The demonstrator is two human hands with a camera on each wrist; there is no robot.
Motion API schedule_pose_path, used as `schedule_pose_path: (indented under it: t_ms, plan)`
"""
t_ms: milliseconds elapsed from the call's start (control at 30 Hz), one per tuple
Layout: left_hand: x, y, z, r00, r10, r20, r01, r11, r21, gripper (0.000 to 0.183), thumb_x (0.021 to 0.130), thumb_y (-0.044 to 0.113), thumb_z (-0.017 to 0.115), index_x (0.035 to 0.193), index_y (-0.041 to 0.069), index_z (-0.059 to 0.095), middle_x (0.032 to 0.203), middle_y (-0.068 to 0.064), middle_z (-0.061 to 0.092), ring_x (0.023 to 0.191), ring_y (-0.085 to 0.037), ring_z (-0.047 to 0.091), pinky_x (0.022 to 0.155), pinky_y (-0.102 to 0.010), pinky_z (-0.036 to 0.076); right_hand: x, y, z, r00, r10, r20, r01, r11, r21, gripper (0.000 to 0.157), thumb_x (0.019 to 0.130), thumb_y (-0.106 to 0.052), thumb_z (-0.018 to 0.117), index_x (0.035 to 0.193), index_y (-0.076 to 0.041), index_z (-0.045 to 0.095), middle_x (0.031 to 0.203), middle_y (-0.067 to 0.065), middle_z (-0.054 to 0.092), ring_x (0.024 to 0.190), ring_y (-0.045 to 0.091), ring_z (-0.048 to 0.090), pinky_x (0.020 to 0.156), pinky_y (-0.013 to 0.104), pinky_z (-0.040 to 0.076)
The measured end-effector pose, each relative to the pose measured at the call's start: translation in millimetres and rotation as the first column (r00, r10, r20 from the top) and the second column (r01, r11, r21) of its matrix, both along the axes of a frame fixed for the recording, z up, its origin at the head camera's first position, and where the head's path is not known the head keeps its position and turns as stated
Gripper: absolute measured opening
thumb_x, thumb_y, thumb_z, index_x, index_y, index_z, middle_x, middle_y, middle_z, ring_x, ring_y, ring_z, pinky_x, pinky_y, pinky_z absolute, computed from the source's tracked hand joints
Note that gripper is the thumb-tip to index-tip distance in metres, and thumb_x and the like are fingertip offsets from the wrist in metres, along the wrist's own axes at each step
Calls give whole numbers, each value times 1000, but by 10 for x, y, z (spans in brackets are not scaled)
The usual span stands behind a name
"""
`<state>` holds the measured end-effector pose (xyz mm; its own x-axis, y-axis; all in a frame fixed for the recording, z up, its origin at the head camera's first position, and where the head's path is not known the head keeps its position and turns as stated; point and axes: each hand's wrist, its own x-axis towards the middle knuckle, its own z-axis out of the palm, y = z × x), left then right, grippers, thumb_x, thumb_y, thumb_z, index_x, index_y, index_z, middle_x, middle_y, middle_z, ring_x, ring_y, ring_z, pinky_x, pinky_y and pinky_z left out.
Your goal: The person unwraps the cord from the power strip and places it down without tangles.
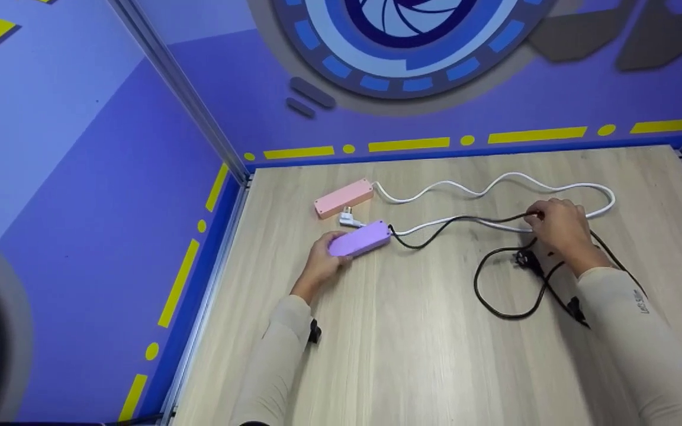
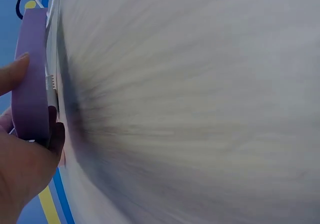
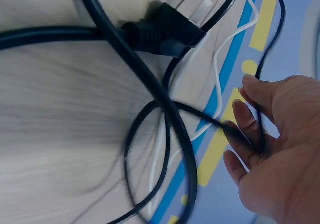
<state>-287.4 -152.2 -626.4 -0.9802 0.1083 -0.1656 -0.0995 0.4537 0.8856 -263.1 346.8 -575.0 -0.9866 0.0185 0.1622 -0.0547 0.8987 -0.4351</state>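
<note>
My left hand (image 1: 320, 263) grips one end of a purple power strip (image 1: 360, 239), tilted and held close over the table in the head view. In the left wrist view the thumb lies across the strip (image 2: 32, 78), and other fingers pass behind it. A black cord (image 1: 415, 246) leaves the strip's right end and runs to my right hand (image 1: 563, 231), which holds it between thumb and fingers. Beyond that hand the cord hangs in loops. A black plug (image 1: 528, 261) is just below the right hand, and shows larger in the right wrist view (image 3: 175, 31).
Behind the purple strip lies a pink power strip (image 1: 344, 198). Its white cord (image 1: 515, 173) bends round at the right and comes back to a white plug (image 1: 348, 219) between the two strips. Patterned walls (image 1: 199, 100) border the wooden table (image 1: 412, 355) at the back and left.
</note>
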Motion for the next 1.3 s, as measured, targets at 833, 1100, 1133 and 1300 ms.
schedule_pose_path:
  t_ms: [833, 1100, 1133, 1300]
  plan:
    - [-24, -26, -55, 987, -125, -99, 90, 950, -299, 59, 75, -3, 62, 131, 15, 56, 133, -7, 60, 128, -26, 50, 113, -45, 37, 182, 167, -12, 992, -36, 123, 49, 993, -111, 27, 98, -24, 59, 112, -2, 67, 90, 19, 69, 71, 27, 61, 56, 34, 39]
    - [-73, 112, -37, 984, -91, -150, 17, 901, -434, 67, 78, 7, 73, 142, 16, 53, 139, -9, 53, 134, -30, 42, 114, -49, 28, 166, 117, -37, 986, 13, 166, 6, 993, -119, 37, 97, -31, 62, 116, 0, 65, 98, 24, 69, 77, 30, 64, 61, 37, 44]
    - [-68, 154, -17, 976, -110, -188, 11, 887, -461, 67, 78, 8, 73, 142, 15, 53, 140, -10, 52, 136, -31, 40, 114, -50, 27, 169, 113, -40, 984, 20, 177, 2, 992, -123, 39, 97, -32, 62, 118, 1, 64, 98, 25, 69, 77, 30, 64, 61, 37, 45]
    - [49, 531, 58, 850, -337, -405, 13, 781, -624, 57, 81, 13, 71, 136, 14, 57, 141, -10, 51, 140, -33, 37, 113, -53, 29, 207, 105, -48, 982, 29, 189, -5, 992, -127, 51, 97, -39, 61, 127, 2, 57, 104, 26, 69, 84, 35, 66, 67, 45, 50]
